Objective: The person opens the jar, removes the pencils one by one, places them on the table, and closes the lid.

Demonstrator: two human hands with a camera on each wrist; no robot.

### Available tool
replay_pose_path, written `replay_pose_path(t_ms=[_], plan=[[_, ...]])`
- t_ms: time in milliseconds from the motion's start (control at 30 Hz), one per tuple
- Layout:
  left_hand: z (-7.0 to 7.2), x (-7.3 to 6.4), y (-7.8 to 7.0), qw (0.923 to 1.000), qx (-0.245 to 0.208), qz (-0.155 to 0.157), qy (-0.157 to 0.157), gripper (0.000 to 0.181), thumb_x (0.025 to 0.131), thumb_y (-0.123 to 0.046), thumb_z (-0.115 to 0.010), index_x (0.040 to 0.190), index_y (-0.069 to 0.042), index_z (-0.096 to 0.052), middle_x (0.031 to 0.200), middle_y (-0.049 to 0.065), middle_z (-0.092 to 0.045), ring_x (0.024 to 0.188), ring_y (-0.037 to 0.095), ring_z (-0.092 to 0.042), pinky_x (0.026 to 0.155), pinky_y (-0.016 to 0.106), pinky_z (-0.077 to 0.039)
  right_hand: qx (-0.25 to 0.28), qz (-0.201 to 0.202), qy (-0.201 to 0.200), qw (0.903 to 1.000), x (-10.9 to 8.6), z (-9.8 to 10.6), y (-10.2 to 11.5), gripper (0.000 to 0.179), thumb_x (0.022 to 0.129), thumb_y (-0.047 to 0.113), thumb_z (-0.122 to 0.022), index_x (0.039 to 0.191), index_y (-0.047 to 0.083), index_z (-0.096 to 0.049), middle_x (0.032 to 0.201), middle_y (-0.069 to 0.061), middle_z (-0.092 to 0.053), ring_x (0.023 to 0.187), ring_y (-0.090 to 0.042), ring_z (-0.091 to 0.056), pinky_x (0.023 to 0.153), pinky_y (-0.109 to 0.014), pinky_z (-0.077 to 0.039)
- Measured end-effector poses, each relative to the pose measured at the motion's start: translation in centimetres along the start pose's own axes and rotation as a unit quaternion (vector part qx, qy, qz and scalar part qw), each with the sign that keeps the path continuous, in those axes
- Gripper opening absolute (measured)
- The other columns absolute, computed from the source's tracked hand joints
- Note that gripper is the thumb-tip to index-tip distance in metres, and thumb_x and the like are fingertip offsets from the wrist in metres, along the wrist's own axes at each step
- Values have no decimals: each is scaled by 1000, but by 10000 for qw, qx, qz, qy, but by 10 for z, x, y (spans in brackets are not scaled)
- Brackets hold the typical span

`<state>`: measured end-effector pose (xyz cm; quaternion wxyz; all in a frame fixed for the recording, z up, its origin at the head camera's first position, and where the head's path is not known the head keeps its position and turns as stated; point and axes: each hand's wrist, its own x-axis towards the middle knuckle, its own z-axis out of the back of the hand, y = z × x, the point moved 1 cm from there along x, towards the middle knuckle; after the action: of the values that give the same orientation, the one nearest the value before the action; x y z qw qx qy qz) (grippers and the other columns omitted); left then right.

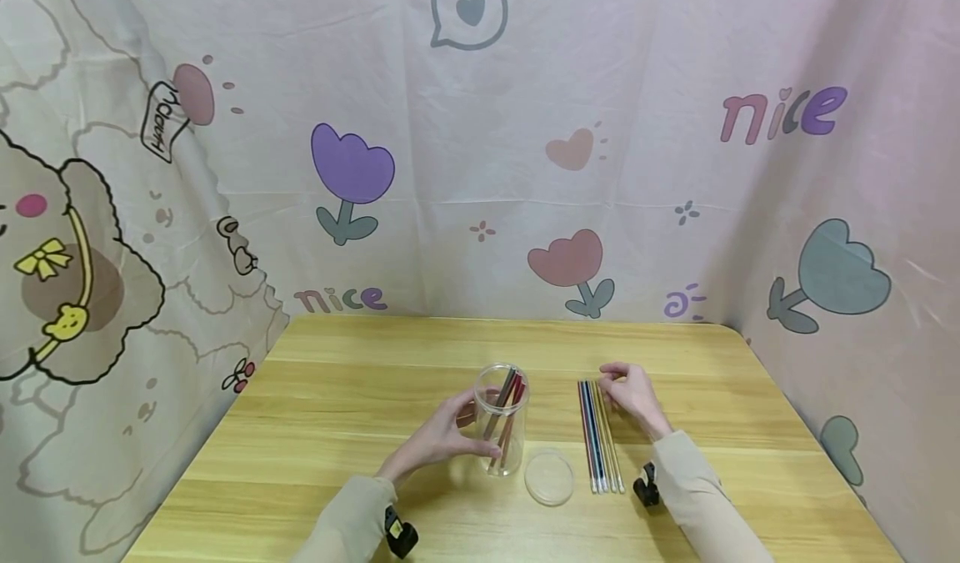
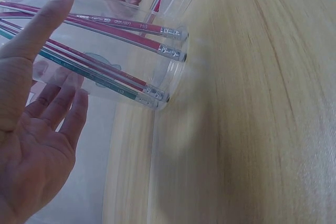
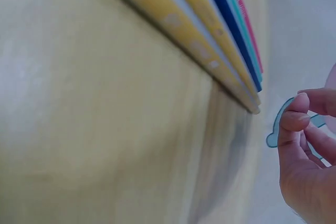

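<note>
My left hand [image 1: 442,435] holds a clear round jar [image 1: 519,439] standing on the table, thumb on the near side and fingers round the far side. Several pencils [image 2: 118,72], red and dark green, lean inside the jar with their eraser ends at the bottom. To the right of the jar lies a row of pencils [image 1: 598,438] side by side, red, teal, dark blue and gold, eraser ends toward me. Beside the far end of the gold ones is my right hand [image 1: 632,392]. Its fingers [image 3: 290,135] are loosely bent, with nothing seen between them and the thumb.
A clear round lid [image 1: 549,478] lies flat between the jar and the pencil row. The wooden table [image 1: 360,379] reaches back to a printed cloth [image 1: 465,129] hanging behind it and along both sides. A small black camera [image 1: 401,534] sits on the left wrist.
</note>
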<state>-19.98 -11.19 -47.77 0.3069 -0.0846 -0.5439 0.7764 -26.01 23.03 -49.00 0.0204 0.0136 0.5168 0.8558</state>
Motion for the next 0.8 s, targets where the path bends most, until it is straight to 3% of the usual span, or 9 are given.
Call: replay_pose_path(t_ms=[233,800], plan=[[0,0,-1,10000,3,-14,-5,78,76,-17,-88,145,-14,-50,143,14,-59,133,36,-56,116,47,-46,32,202,-100,9997,2,1,11,39,87,0,-58,124,-12,-62,91,-11,-65,52,-13,-58,42,-18,-42],[0,0,-2,10000,49,-7,13,80,76,-18,-88,146,-14,-49,142,15,-59,133,37,-56,116,46,-47,807,718,-47,9941,-6,-2,55,34,89,-1,-61,122,-11,-64,90,-8,-62,55,-5,-54,48,-16,-45]])
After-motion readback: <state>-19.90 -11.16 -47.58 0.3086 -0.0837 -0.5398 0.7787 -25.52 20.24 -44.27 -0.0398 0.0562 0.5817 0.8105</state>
